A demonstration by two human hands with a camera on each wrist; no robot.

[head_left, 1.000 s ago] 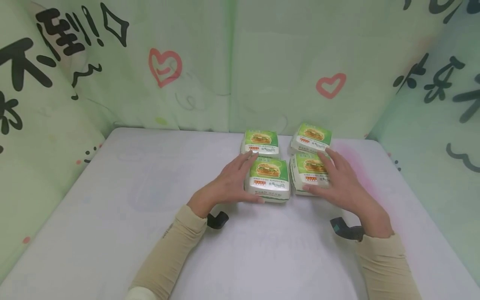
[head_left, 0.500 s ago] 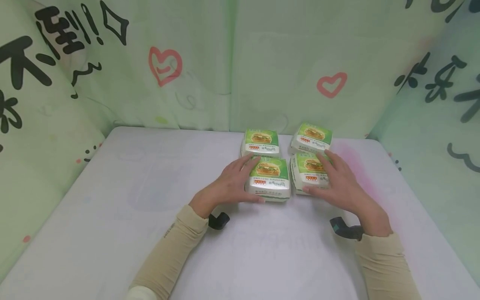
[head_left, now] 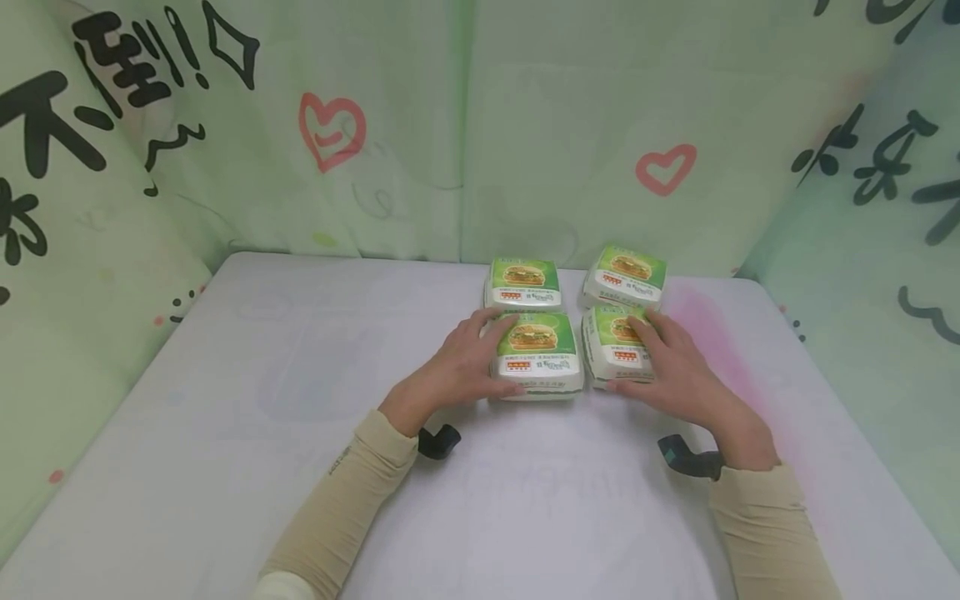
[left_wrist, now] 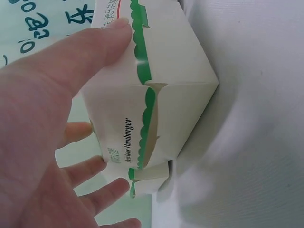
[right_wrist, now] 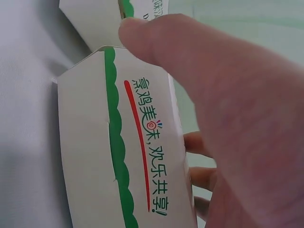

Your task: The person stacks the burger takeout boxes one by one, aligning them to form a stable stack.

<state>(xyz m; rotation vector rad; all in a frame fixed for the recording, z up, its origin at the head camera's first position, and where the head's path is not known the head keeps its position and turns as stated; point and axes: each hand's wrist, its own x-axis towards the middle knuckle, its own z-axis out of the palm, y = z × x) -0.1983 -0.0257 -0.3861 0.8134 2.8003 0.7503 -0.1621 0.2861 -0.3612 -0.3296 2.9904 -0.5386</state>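
Note:
Several hamburger boxes with green-and-white lids stand in two columns on the white table. My left hand holds the near-left burger box, its thumb on the front face and fingers toward the back-left edge. The left wrist view shows that thumb across the printed side. Around the near-right burger box my right hand lies, index finger over the lid and thumb at the front. In the right wrist view the thumb tip overlaps the box's front corner. The lid's right part is hidden by this hand.
Behind stand a far-left burger box and a far-right burger box, the latter slightly turned. Green printed curtains enclose the white table at the back and sides.
My left thumb has drawn up closer against the near-left box's front. The right index finger has slid a little toward me over the lid. The boxes have hardly moved.

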